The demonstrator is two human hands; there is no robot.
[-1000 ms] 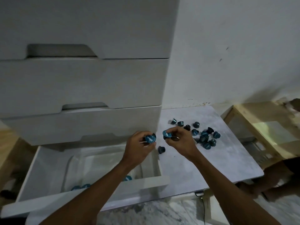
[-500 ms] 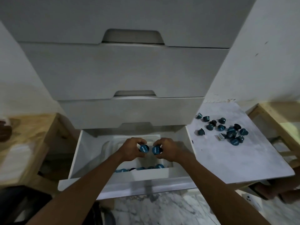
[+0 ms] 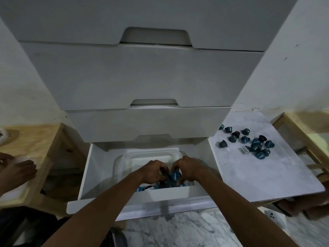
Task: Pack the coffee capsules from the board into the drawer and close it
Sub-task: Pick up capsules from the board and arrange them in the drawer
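The bottom white drawer [image 3: 94, 168] stands pulled open with a clear plastic container [image 3: 124, 158] inside it. Several blue coffee capsules [image 3: 142, 188] lie at the container's near end. Both hands are down inside the container, close together. My left hand [image 3: 154, 171] is curled around a dark capsule that is mostly hidden. My right hand [image 3: 189, 169] pinches a blue capsule [image 3: 175, 176] with white lettering. On the grey board [image 3: 258, 175] to the right, several more blue capsules [image 3: 249, 141] lie scattered near its far end.
Closed white drawers [image 3: 142, 77] rise above the open one. A wooden stand [image 3: 35, 145] sits at the left, with another person's hand [image 3: 16, 171] on it. A second wooden frame [image 3: 302, 132] is at the right. Marble floor [image 3: 178, 230] lies below the drawer front.
Both hands carried one capsule each from the board leftward over the drawer, then lowered into the clear container. The camera swung left to centre on the drawer.
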